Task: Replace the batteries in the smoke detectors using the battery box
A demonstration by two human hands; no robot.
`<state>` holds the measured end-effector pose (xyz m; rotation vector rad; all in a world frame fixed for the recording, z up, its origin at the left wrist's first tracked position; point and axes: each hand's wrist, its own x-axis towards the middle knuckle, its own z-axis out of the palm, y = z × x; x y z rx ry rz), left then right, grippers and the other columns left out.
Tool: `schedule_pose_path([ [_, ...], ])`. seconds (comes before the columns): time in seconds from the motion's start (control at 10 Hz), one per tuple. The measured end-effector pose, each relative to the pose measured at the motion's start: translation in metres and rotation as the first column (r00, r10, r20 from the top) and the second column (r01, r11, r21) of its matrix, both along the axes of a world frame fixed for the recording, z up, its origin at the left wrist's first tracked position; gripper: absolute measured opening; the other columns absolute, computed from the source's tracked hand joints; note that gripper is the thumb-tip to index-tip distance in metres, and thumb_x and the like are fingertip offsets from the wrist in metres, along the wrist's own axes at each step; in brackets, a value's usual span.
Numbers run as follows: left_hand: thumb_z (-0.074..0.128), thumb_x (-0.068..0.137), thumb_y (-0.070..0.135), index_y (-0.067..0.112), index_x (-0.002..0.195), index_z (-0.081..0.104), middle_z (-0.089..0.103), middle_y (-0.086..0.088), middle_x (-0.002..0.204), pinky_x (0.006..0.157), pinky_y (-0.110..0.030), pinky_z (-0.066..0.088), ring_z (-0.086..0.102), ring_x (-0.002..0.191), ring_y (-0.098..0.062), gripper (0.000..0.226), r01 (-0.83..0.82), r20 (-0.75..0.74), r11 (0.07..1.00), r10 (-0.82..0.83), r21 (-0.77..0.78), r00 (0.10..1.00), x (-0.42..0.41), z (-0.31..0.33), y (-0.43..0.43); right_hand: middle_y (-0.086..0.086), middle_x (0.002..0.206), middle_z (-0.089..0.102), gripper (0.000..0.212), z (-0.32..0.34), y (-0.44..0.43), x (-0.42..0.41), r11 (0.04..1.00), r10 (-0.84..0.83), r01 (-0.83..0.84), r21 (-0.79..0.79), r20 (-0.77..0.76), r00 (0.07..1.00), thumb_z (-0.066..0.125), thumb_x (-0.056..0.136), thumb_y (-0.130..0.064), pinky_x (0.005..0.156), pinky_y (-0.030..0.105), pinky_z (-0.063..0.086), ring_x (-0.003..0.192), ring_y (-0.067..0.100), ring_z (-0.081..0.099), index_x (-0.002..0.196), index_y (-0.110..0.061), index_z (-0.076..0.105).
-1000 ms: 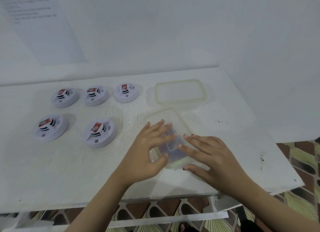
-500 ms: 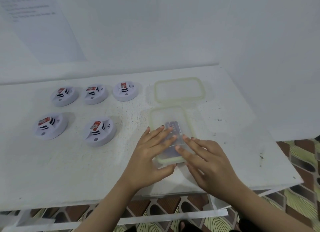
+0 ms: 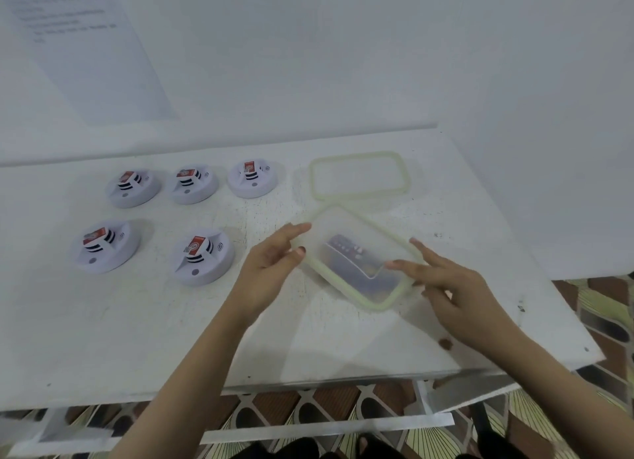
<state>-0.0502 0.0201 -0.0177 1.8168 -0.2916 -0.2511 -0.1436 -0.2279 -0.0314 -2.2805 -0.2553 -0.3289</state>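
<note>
1. So, the white table (image 3: 137, 321) holds everything, and its near edge is close to the work, so I'd keep the box well inboard.
2. The battery box (image 3: 338, 282), clear with a green rim, sits skewed at the table's right-centre. A loose green-rimmed lid (image 3: 404, 177) lies flat just behind it.
3. The left hand (image 3: 271, 263) pinches the box's left edge between thumb and fingers. The right hand (image 3: 456, 287) has straight fingers resting on the near-right corner, gripping nothing.
4. Five smoke detectors (image 3: 204, 256) wait to the left, apart from the box.
5. The batteries (image 3: 353, 253) show dark through the plastic. My guess is the step is getting the box open: steady one side, lift a corner gently, keep it level so nothing spills.
</note>
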Motion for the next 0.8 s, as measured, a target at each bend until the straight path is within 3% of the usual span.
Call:
schedule_pose_path([
  [0.1,0.065,0.088,0.015,0.036,0.104,0.070,0.068,-0.008,0.105,0.101,-0.038,0.047,0.061,0.103,-0.020,0.028,-0.012,-0.018,1.000,0.011,-0.023,1.000,0.001,0.003,-0.001,-0.013,0.103,0.071,0.048,0.009,0.001,0.003,0.969,-0.036,0.064,0.237,-0.123,0.992,0.055,0.088,-0.006,0.067,0.034,0.056,0.076,0.016,0.068,0.100,-0.050,0.068],
  [0.2,0.064,0.087,0.017,0.033,0.098,0.070,0.067,0.001,0.100,0.076,-0.024,0.053,0.059,0.087,-0.017,0.020,0.004,-0.024,1.000,-0.004,-0.006,1.000,-0.001,0.003,-0.002,-0.003,0.055,0.056,0.033,0.012,-0.003,0.012,0.970,-0.074,0.111,0.217,-0.172,0.982,0.061,0.088,-0.010,0.072,0.008,0.045,0.070,0.018,0.064,0.098,-0.040,0.070],
  [0.3,0.061,0.090,0.009,0.030,0.096,0.071,0.061,0.004,0.104,0.067,-0.019,0.052,0.057,0.078,-0.013,0.024,0.022,-0.062,1.000,-0.022,0.002,0.998,-0.007,0.002,-0.001,0.001,0.082,0.069,0.037,0.012,-0.011,0.024,0.952,-0.137,0.188,0.242,-0.215,0.967,0.056,0.089,-0.007,0.077,0.001,0.039,0.107,0.029,0.058,0.098,-0.041,0.069],
  [0.4,0.066,0.088,0.012,0.030,0.097,0.072,0.057,0.005,0.105,0.069,-0.021,0.054,0.058,0.074,-0.011,0.021,0.039,-0.122,0.998,-0.044,-0.041,0.992,-0.018,0.002,-0.003,-0.005,0.124,0.061,0.038,0.014,-0.015,0.032,0.931,-0.163,0.224,0.288,-0.223,0.961,0.052,0.091,-0.005,0.083,0.023,0.045,0.108,0.048,0.049,0.096,-0.039,0.070],
  [0.5,0.062,0.089,0.006,0.024,0.100,0.072,0.060,0.010,0.101,0.069,-0.021,0.054,0.057,0.074,-0.012,0.024,0.014,-0.152,0.995,-0.029,-0.101,0.988,-0.025,0.000,-0.007,-0.010,0.119,0.062,0.040,0.018,-0.015,0.035,0.925,-0.158,0.223,0.309,-0.222,0.962,0.050,0.092,-0.003,0.085,0.039,0.046,0.104,0.049,0.050,0.093,-0.038,0.071],
  [0.6,0.062,0.089,0.005,0.024,0.100,0.072,0.063,0.018,0.095,0.066,-0.018,0.053,0.058,0.072,-0.011,0.025,-0.016,-0.159,0.994,-0.001,-0.108,0.987,-0.027,0.001,-0.009,-0.014,0.111,0.067,0.041,0.017,-0.018,0.035,0.908,-0.148,0.224,0.354,-0.230,0.962,0.049,0.092,-0.003,0.069,0.033,0.047,0.091,0.045,0.055,0.091,-0.037,0.072],
  [0.7,0.067,0.088,0.010,0.029,0.100,0.072,0.066,0.027,0.086,0.067,-0.018,0.052,0.059,0.076,-0.012,0.024,0.012,-0.164,0.998,-0.023,-0.066,0.986,-0.028,0.002,-0.010,-0.006,0.108,0.069,0.044,0.015,-0.016,0.033,0.916,-0.160,0.230,0.328,-0.227,0.961,0.049,0.093,-0.006,0.061,0.020,0.038,0.068,0.025,0.054,0.090,-0.044,0.071],
  [0.8,0.072,0.079,0.030,0.046,0.101,0.069,0.069,0.017,0.103,0.077,-0.019,0.048,0.062,0.096,-0.007,0.027,-0.007,-0.076,1.000,0.007,0.003,0.997,-0.021,0.012,-0.003,-0.009,0.132,0.050,0.038,0.023,-0.016,0.034,0.910,-0.281,0.318,0.268,-0.168,0.945,0.052,0.092,-0.012,0.084,0.022,0.042,0.110,0.004,0.053,0.098,-0.048,0.064],
])
